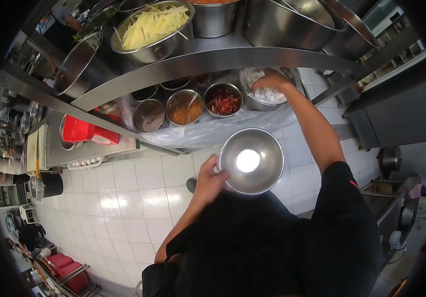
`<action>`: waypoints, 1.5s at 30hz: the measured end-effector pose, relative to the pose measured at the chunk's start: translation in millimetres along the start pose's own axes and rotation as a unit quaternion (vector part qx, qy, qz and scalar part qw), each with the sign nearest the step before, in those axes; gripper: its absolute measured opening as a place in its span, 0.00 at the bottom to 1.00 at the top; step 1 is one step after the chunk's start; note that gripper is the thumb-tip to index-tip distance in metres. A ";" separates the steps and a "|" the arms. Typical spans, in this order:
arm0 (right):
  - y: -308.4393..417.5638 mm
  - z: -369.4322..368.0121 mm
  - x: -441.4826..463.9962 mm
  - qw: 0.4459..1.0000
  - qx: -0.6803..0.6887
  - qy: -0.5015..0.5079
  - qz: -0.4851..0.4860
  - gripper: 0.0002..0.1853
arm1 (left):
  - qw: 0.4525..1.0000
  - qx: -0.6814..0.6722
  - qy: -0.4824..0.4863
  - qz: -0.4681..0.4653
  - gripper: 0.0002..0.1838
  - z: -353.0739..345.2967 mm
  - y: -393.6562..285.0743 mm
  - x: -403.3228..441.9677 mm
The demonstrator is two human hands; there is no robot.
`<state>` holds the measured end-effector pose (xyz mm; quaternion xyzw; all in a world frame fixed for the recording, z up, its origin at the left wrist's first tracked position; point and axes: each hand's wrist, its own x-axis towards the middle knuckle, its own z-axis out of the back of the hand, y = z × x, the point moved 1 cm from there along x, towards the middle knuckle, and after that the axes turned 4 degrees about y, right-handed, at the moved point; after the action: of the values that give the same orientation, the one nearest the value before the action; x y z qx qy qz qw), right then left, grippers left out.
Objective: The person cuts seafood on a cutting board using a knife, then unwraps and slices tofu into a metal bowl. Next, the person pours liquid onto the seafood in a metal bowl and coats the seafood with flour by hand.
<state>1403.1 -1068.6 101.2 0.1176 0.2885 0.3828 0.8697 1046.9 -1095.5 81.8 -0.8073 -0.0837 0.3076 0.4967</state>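
My left hand (210, 179) grips the rim of a metal mixing bowl (270, 173), thumb over the edge. The bowl tilts toward me; a bright light reflection shows inside, and I see no food in it. My right hand (271, 80) reaches under the shelf edge into a metal container (259, 104) of white powdery stuff (270, 95). Its fingers bend down at the powder, and their tips are hidden. Left of that container are a pot of dried red chillies (224, 101), a pot of orange-brown seasoning (185, 115) with a spoon in it, and a pot of brownish contents (149, 118).
A metal shelf (213, 55) crosses above the pots, carrying a bowl of pale yellow strips (154, 27) and a large pot (292, 24). At left, a red plastic container (90, 131) sits on a steel counter (54, 154). White floor tiles (138, 198) lie below.
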 end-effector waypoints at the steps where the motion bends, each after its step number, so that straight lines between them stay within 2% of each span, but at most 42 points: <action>1: -5.3 -5.0 4.5 0.999 0.013 -0.029 0.013 0.47 | 1.000 0.004 0.002 0.001 0.09 1.7 1.5 -0.6; 3: -21.7 -7.0 19.5 0.994 0.037 -0.094 0.041 0.44 | 1.000 0.007 0.004 -0.001 0.09 1.8 0.3 0.2; 6: -24.1 10.2 26.3 0.982 -0.162 -0.096 -0.022 0.40 | 1.000 0.007 -0.004 0.000 0.09 1.0 0.2 -3.9; 9: -11.6 25.3 2.0 0.970 -0.222 -0.095 0.014 0.42 | 1.000 0.010 -0.001 -0.001 0.09 1.2 0.5 -3.6; 12: 7.6 24.7 -20.8 0.981 -0.178 -0.078 0.023 0.46 | 1.000 0.010 0.003 -0.001 0.09 -0.2 0.8 -3.0; 15: 2.3 -1.7 -18.3 0.962 -0.209 -0.177 -0.019 0.49 | 0.999 0.047 0.025 0.001 0.10 -5.3 -6.7 6.9; 18: -38.2 -27.2 28.9 0.989 -0.015 -0.150 -0.001 0.50 | 0.998 0.040 0.046 -0.004 0.10 -8.6 -7.6 9.3; 21: -22.7 -10.1 23.5 0.975 -0.170 -0.139 -0.044 0.47 | 0.998 0.038 0.051 0.000 0.10 -9.9 -0.2 10.2; 24: -17.4 7.3 15.9 0.975 -0.181 -0.120 -0.044 0.44 | 0.999 0.028 0.041 0.013 0.09 -9.6 -2.1 4.9; 27: 5.5 11.1 -15.3 0.964 -0.204 -0.163 0.046 0.44 | 0.999 0.013 0.028 0.019 0.09 -8.3 -0.2 4.4; 29: -0.5 -12.3 -0.5 0.943 -0.228 -0.240 0.026 0.45 | 0.999 0.007 0.024 0.026 0.09 -6.8 -0.2 4.4; 31: -9.2 -22.5 11.7 0.959 -0.179 -0.217 0.009 0.45 | 0.999 0.006 0.022 0.023 0.09 -6.6 0.0 5.6; 33: -15.3 -24.7 19.4 0.995 -0.055 -0.089 0.000 0.45 | 1.000 0.006 0.022 0.021 0.09 -5.6 0.8 6.1; 36: -23.5 -13.7 24.2 0.979 -0.170 -0.111 0.011 0.44 | 1.000 0.001 0.017 0.016 0.09 -2.9 0.8 2.9; 39: -8.9 13.1 5.9 0.976 -0.197 -0.094 -0.011 0.41 | 1.000 -0.006 0.001 0.009 0.10 -4.4 -5.8 -2.4; 42: 11.2 19.5 -11.6 0.978 -0.185 -0.097 0.012 0.36 | 1.000 0.008 0.003 0.012 0.10 -3.4 -12.1 -1.1; 45: 16.7 -2.4 -12.4 0.973 -0.172 -0.132 0.082 0.33 | 1.000 0.009 0.006 0.015 0.09 -3.5 -12.1 0.2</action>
<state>1385.0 -1066.4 111.5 0.0388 0.0908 0.4778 0.8729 1051.2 -1092.1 93.1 -0.8054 -0.0662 0.3111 0.5002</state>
